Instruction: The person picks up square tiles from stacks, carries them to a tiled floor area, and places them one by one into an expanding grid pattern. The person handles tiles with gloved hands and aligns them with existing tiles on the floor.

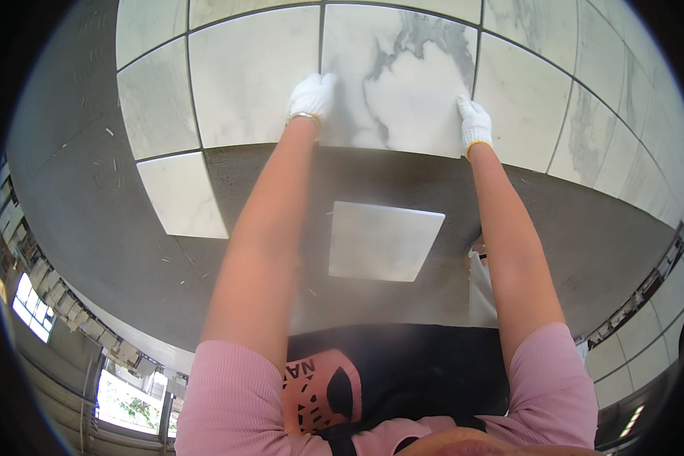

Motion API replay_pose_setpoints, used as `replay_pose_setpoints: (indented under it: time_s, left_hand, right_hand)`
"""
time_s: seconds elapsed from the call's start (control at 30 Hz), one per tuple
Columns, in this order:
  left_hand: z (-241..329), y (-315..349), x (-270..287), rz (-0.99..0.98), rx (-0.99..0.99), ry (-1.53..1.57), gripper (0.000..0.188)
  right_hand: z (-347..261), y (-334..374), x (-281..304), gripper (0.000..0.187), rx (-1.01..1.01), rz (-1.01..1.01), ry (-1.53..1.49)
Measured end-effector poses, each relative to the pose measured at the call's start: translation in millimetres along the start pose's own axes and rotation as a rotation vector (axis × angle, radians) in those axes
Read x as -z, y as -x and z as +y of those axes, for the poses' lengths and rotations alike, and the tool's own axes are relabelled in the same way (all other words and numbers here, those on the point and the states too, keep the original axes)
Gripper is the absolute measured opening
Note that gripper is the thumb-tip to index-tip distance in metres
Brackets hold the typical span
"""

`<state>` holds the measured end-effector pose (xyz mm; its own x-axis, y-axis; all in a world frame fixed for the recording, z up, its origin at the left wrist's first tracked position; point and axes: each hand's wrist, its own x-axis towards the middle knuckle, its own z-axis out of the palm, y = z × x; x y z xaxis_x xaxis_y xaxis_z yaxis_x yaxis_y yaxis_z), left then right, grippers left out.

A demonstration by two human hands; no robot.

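A large square marble tile [414,95], white with a grey vein, lies flat in a row of similar tiles. My left hand [310,97], in a white knit glove, grips its left edge. At the opposite edge my right hand [475,123], gloved alike, holds it from the side with fingers pointing away; some fingertips are hidden. To the left sits a plainer white tile [254,80], and to the right another pale tile [520,102]. A loose white tile [385,243] rests nearer to me, between my forearms.
More marble tiles [608,133] continue in rows at the far side and right, with dark gaps between them. A single tile [181,196] juts toward me at the left. All lie on a dark grey surface [76,182]. Something white [481,292] shows beside my right forearm.
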<state>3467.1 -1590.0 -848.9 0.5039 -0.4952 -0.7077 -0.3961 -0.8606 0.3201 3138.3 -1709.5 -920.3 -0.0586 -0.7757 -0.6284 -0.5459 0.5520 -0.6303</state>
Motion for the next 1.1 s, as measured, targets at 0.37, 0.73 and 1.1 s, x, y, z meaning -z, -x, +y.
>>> replay_pose_setpoints:
  time_s: [0.37,0.73,1.1]
  left_hand:
    - [13,-10,16,-0.127,0.049,-0.324,0.056]
    - [-70,41,6,-0.017,0.125,0.314,0.042]
    - [-45,61,-35,0.006,0.068,-0.021,0.053]
  right_hand:
    - [1,-13,8,0.052,0.023,-0.029,0.155]
    - [-9,-2,10,0.056,0.136,-0.043,0.399]
    - [-43,7,19,0.057,0.131,-0.100,0.856]
